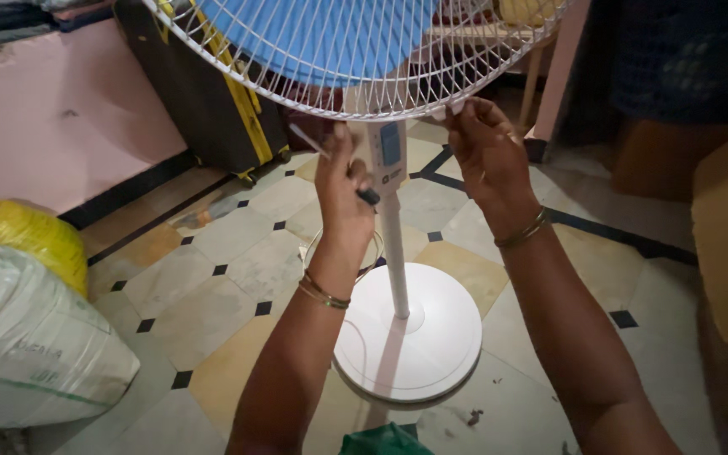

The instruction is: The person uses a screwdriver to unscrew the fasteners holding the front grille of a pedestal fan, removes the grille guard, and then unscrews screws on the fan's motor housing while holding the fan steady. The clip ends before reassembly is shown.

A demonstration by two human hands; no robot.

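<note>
Head view, fan: a white pedestal fan stands on the tiled floor (212,286). Its wire grille (355,76) is in place over the blue blades (322,29), and the round base (414,337) sits flat under the thin pole (393,253).
Head view, left hand: the left hand (343,194) is raised just under the lower rim of the grille. Its fingers are closed around a thin screwdriver (330,164) with a dark handle end; the tip points up and left toward the rim.
Head view, right hand: the right hand (486,152) is at the bottom edge of the grille, and its fingers (465,114) pinch the rim where the wires meet. I cannot tell if a clip or a screw is between them.
Head view, control box: the white control box (388,156) with a blue panel is on top of the pole, between the two hands.
Progress, my judgement: the grille already looks seated around the blades, so the big part seems done. The fastening at the bottom rim seems to be still in work, because both hands are on this point.
Surroundings: a white sack (27,345) and a yellow bag (27,236) lie at the left, and a dark suitcase (204,93) stands by the pink wall.
</note>
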